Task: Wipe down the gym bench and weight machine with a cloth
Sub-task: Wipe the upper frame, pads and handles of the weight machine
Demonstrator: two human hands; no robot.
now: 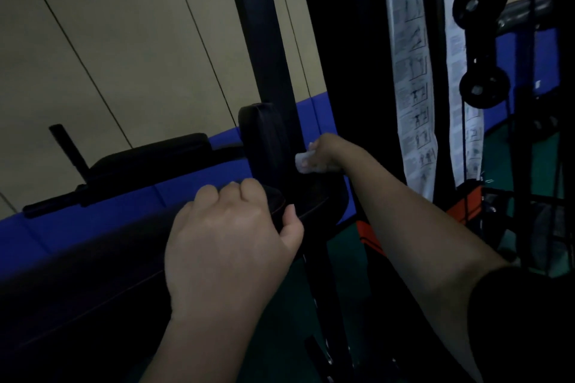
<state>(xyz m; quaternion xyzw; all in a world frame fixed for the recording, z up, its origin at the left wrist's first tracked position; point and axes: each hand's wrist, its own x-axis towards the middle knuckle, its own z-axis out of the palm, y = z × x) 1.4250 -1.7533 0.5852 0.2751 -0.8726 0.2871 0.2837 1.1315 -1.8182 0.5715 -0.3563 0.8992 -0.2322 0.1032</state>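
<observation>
The scene is dim. My right hand (326,151) reaches forward and is shut on a small white cloth (303,162), pressed against the black upright pad (261,140) of the weight machine (267,40). My left hand (230,236) is closed over the edge of the black padded seat (314,199) in front of me, fingers curled on top and thumb at the side. The dark bench pad (77,274) runs off to the lower left.
White exercise charts (410,78) hang on the machine's frame at right, next to black pulleys (480,40) and cables. Another black pad and a bar (149,155) sit at left. Blue wall padding (93,221) and a green floor (348,246) lie behind.
</observation>
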